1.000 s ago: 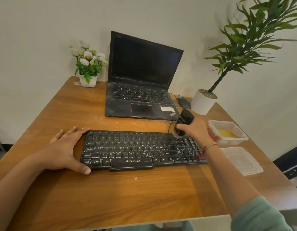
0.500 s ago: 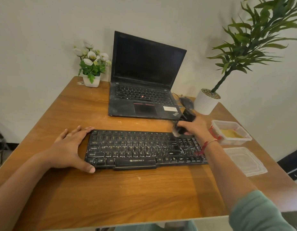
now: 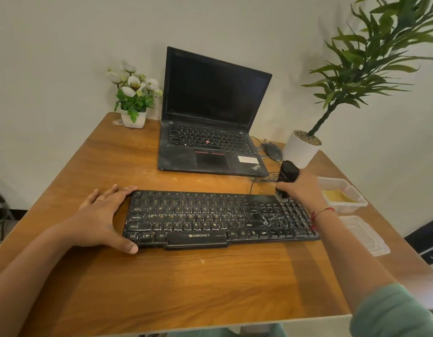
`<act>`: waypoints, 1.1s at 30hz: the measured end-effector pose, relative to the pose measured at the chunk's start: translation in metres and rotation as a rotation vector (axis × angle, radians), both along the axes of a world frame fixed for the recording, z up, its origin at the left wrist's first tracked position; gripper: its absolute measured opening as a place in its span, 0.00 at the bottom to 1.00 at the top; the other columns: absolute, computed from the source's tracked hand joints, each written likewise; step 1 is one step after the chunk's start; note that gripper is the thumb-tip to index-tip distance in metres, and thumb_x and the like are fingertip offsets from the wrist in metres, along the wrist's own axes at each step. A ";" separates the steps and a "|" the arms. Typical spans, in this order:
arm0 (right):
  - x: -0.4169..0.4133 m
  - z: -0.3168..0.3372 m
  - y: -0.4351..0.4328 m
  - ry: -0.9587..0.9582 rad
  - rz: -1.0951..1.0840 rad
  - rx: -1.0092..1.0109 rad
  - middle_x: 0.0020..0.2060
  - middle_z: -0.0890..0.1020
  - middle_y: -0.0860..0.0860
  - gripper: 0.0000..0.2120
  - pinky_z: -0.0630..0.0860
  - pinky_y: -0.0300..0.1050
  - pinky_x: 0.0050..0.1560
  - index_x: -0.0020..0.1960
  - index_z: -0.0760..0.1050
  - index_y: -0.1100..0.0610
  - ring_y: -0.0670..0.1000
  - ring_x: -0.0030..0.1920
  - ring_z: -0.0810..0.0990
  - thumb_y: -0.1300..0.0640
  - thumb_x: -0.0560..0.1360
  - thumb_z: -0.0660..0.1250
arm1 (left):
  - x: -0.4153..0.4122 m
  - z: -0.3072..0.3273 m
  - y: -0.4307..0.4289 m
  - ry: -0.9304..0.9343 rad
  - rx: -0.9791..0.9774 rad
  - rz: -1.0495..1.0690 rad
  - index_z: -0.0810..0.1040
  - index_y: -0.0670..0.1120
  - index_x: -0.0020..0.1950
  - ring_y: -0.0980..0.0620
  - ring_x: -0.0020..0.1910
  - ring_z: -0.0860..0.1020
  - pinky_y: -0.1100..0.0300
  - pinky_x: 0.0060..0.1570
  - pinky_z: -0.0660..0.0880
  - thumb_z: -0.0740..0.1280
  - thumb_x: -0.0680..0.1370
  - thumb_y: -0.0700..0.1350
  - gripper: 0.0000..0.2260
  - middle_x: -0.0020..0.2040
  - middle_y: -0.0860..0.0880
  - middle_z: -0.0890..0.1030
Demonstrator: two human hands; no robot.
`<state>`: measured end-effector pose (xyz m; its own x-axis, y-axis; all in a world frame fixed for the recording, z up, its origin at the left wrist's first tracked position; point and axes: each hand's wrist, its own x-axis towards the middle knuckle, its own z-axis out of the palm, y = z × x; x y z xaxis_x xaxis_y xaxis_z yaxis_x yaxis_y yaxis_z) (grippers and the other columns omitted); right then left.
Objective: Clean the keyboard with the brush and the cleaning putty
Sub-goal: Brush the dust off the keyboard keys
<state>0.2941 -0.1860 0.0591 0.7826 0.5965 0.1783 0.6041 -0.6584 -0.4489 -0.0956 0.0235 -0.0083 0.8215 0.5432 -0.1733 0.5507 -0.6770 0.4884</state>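
Note:
A dusty black keyboard (image 3: 210, 218) lies across the middle of the wooden table (image 3: 186, 288). My left hand (image 3: 102, 216) rests flat against its left end, fingers straight, thumb at the front corner. My right hand (image 3: 304, 190) grips a black brush (image 3: 286, 175) upright, its bristle end down on the top rows of the number pad at the keyboard's right end. Yellow cleaning putty (image 3: 338, 197) sits in an open clear tub (image 3: 356, 205) just right of that hand.
An open black laptop (image 3: 210, 132) stands behind the keyboard, with a mouse (image 3: 271, 151) and cables to its right. A white flower pot (image 3: 133, 119) is at the back left, a potted palm (image 3: 300, 150) at the back right. The tub's lid (image 3: 363, 235) lies near the right edge.
My right hand and the brush have shifted a little along the top of the number pad. My left hand stays against the keyboard's left end. The camera view has drifted slightly.

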 end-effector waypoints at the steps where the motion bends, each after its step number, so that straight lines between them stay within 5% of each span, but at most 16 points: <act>1: -0.001 0.002 0.000 -0.025 0.036 -0.044 0.34 0.79 0.51 0.14 0.72 0.38 0.31 0.41 0.76 0.59 0.52 0.40 0.80 0.52 0.64 0.75 | 0.000 0.001 -0.001 0.001 0.004 -0.003 0.36 0.66 0.68 0.63 0.68 0.38 0.57 0.71 0.32 0.62 0.43 0.81 0.60 0.78 0.49 0.48; 4: -0.015 0.011 0.011 0.004 0.287 -0.189 0.38 0.82 0.53 0.13 0.77 0.42 0.36 0.44 0.77 0.59 0.52 0.41 0.80 0.53 0.65 0.75 | 0.001 0.001 -0.001 0.004 0.010 0.006 0.36 0.66 0.67 0.63 0.68 0.38 0.58 0.70 0.32 0.62 0.43 0.81 0.60 0.78 0.49 0.48; 7: -0.026 0.024 0.017 0.185 0.484 -0.190 0.42 0.83 0.49 0.14 0.73 0.28 0.37 0.51 0.79 0.57 0.45 0.43 0.80 0.59 0.67 0.76 | 0.000 0.000 0.000 -0.001 0.013 0.005 0.36 0.67 0.67 0.63 0.69 0.39 0.58 0.70 0.32 0.62 0.43 0.81 0.60 0.78 0.48 0.48; 11: -0.016 0.040 0.008 0.252 0.454 -0.321 0.45 0.82 0.52 0.15 0.76 0.33 0.43 0.54 0.75 0.57 0.50 0.47 0.81 0.63 0.69 0.73 | 0.000 0.003 -0.002 0.005 0.001 0.007 0.36 0.66 0.68 0.63 0.68 0.38 0.58 0.70 0.32 0.63 0.43 0.80 0.60 0.78 0.48 0.48; 15: -0.001 0.057 -0.003 0.186 0.398 -0.408 0.34 0.76 0.47 0.13 0.69 0.25 0.30 0.41 0.70 0.52 0.43 0.36 0.74 0.64 0.69 0.73 | 0.001 0.005 -0.004 0.000 -0.007 0.002 0.36 0.65 0.68 0.63 0.67 0.38 0.59 0.69 0.32 0.62 0.43 0.80 0.61 0.78 0.49 0.47; 17: -0.006 0.056 0.003 0.196 0.388 -0.410 0.37 0.79 0.49 0.11 0.74 0.29 0.40 0.44 0.73 0.53 0.44 0.39 0.76 0.61 0.68 0.74 | 0.001 0.006 -0.004 0.001 -0.004 0.002 0.36 0.65 0.68 0.63 0.67 0.39 0.61 0.68 0.32 0.62 0.43 0.80 0.61 0.78 0.49 0.47; 19: -0.014 0.047 0.012 0.218 0.443 -0.399 0.43 0.83 0.51 0.15 0.80 0.47 0.50 0.51 0.76 0.56 0.49 0.45 0.82 0.57 0.66 0.75 | 0.001 0.004 -0.004 0.001 0.005 0.001 0.36 0.65 0.68 0.63 0.67 0.39 0.60 0.68 0.32 0.61 0.43 0.80 0.61 0.78 0.49 0.47; 24: -0.031 0.028 0.023 0.327 0.477 -0.239 0.41 0.79 0.44 0.15 0.70 0.22 0.36 0.53 0.74 0.58 0.28 0.39 0.76 0.63 0.69 0.74 | -0.001 0.005 -0.004 -0.001 -0.011 -0.002 0.37 0.65 0.70 0.63 0.68 0.38 0.58 0.69 0.32 0.62 0.43 0.81 0.62 0.78 0.48 0.47; 28: -0.004 0.023 0.007 0.381 0.287 -0.171 0.48 0.82 0.54 0.21 0.80 0.44 0.46 0.53 0.74 0.53 0.51 0.50 0.82 0.61 0.64 0.77 | -0.001 0.013 -0.010 -0.002 -0.030 0.006 0.40 0.58 0.76 0.63 0.65 0.38 0.61 0.66 0.31 0.63 0.44 0.78 0.65 0.78 0.49 0.46; 30: 0.009 0.025 0.006 0.201 0.203 -0.283 0.43 0.83 0.55 0.20 0.80 0.50 0.46 0.50 0.76 0.57 0.55 0.47 0.82 0.56 0.60 0.78 | -0.002 0.014 -0.010 -0.001 -0.034 0.010 0.40 0.58 0.76 0.63 0.65 0.37 0.61 0.65 0.31 0.64 0.45 0.77 0.65 0.78 0.48 0.45; 33: -0.016 0.041 0.013 -0.185 0.098 -0.367 0.32 0.78 0.53 0.14 0.71 0.42 0.31 0.41 0.76 0.59 0.53 0.36 0.77 0.53 0.62 0.76 | -0.002 0.010 -0.009 0.007 -0.032 0.004 0.41 0.58 0.76 0.62 0.70 0.38 0.58 0.67 0.30 0.64 0.45 0.79 0.66 0.78 0.48 0.45</act>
<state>0.2777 -0.1733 0.1002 0.6937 0.7166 0.0723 0.7202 -0.6898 -0.0738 -0.0979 0.0148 0.0019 0.8180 0.5408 -0.1960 0.5568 -0.6590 0.5057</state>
